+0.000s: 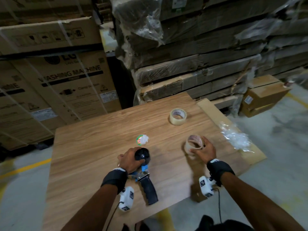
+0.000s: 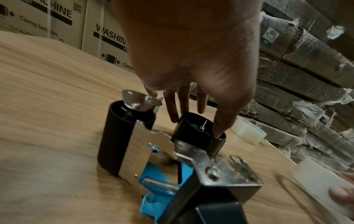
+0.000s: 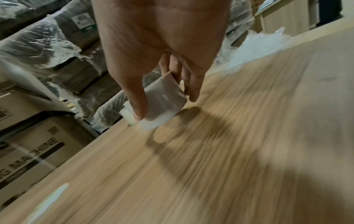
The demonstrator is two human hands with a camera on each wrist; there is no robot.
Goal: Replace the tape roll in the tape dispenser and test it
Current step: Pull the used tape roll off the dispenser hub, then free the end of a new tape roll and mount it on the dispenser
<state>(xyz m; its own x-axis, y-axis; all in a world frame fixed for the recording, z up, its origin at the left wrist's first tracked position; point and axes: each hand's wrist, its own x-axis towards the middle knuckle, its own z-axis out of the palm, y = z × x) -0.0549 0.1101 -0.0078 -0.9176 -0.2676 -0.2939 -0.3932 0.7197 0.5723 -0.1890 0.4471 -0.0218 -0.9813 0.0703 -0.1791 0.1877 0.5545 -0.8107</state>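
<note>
Wood-grain surface [image 1: 93,147] in a storeroom, a person standing at its near edge with a camera strapped to each wrist. Tape dispenser [image 1: 144,175] lies on its side near the front of the surface, black handle [image 1: 149,190] pointing toward the person, black hub [image 1: 142,155] at the far end with no roll on it. Left hand [image 1: 130,160] rests over the hub; in the left wrist view its fingers [image 2: 223,121] are curled down around the hub, thumb tip on the rim, other fingertips on the far side. Metal side plate [image 2: 138,145] and blue plastic part [image 2: 151,181] of the dispenser show clearly there; the black roller [image 2: 116,136] stands beside the hub. Right hand [image 1: 204,151] is to the right of the dispenser, fingers clamped on a nearly spent tape roll [image 1: 194,145] (brownish core, thin pale layer of tape), held tilted just above the surface; thumb on the near side, the other fingers on the far side in the right wrist view [image 3: 164,100]. A fresh clear tape roll [image 1: 178,116] lies flat farther back and to the right, well apart from both hands. A small crumpled wad with a green-and-red label [image 1: 142,140] sits just beyond the hub. Crumpled clear plastic [image 1: 235,137] lies at the right edge. Washing machine cartons [image 1: 70,84] stand behind on the left, wrapped flat cartons [image 1: 208,55] on the right.
</note>
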